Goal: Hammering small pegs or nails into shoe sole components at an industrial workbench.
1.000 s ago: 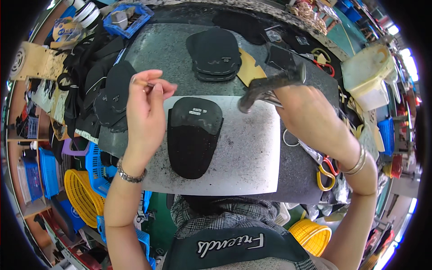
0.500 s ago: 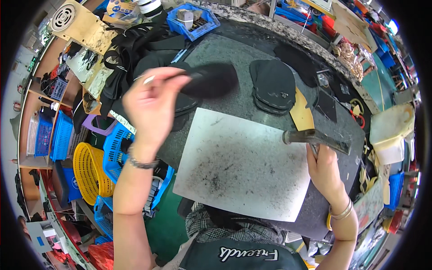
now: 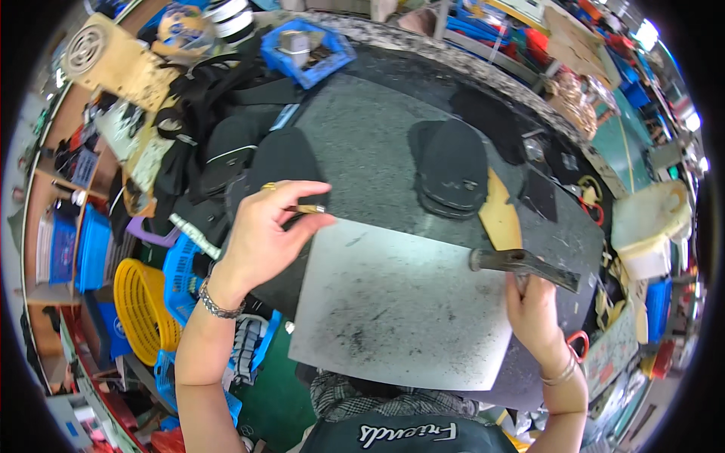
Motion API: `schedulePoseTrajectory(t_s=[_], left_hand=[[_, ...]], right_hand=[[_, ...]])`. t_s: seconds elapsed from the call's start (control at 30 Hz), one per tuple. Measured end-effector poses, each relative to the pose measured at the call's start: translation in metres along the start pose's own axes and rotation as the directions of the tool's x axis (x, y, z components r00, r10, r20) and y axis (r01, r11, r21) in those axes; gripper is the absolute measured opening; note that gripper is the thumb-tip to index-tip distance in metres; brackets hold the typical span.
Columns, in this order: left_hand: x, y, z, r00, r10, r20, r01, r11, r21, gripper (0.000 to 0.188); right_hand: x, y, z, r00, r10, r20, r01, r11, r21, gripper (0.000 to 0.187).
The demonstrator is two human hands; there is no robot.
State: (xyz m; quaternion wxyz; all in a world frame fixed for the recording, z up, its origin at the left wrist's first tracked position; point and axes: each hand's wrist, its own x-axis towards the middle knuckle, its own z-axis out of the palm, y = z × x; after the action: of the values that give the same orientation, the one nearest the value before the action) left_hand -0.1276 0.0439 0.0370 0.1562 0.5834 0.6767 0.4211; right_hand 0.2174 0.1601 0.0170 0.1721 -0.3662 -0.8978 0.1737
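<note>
My left hand (image 3: pixel 276 234) is over the left corner of the pale board (image 3: pixel 400 302), with a short brass-coloured rod (image 3: pixel 308 208) held between its fingers. Thumb and index tips stand apart on either side of the rod. Just beyond that hand lie rounded black pieces (image 3: pixel 285 155), partly hidden by it. My right hand (image 3: pixel 535 309) grips a hammer (image 3: pixel 521 263) at the board's right edge, its dark metal head sideways above the fist. Farther back rests a stack of rounded black pieces (image 3: pixel 453 166), next to a yellow pattern piece (image 3: pixel 500 215).
A blue basket (image 3: pixel 332 57) with small parts stands at the far left of the dark table. Black straps and scraps (image 3: pixel 204 98) heap up beside it. Red-handled scissors (image 3: pixel 590 204) lie on the right, near a whitish container (image 3: pixel 649 223). Yellow (image 3: pixel 140 302) and blue baskets are at my left.
The black piece that my left hand held by its edge is out of the hand, which now holds the brass-coloured rod lower down. My right hand still grips the hammer, nearly unmoved.
</note>
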Motion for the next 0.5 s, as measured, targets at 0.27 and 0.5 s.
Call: schedulePoseTrajectory(t_s=[0.27, 0.5], left_hand=[[0.086, 0.002, 0.107, 0.908, 0.309, 0.284, -0.356, 0.925, 0.132, 0.049], [0.078, 0.019, 0.092, 0.967, 0.25, 0.043, -0.246, 0.965, -0.092, 0.016]], right_hand=[[-0.002, -0.01, 0.002, 1.0, 0.018, -0.007, -0.018, 1.0, 0.014, 0.022], [-0.004, -0.003, 0.003, 0.999, -0.031, -0.023, 0.032, 0.998, 0.046, 0.022]])
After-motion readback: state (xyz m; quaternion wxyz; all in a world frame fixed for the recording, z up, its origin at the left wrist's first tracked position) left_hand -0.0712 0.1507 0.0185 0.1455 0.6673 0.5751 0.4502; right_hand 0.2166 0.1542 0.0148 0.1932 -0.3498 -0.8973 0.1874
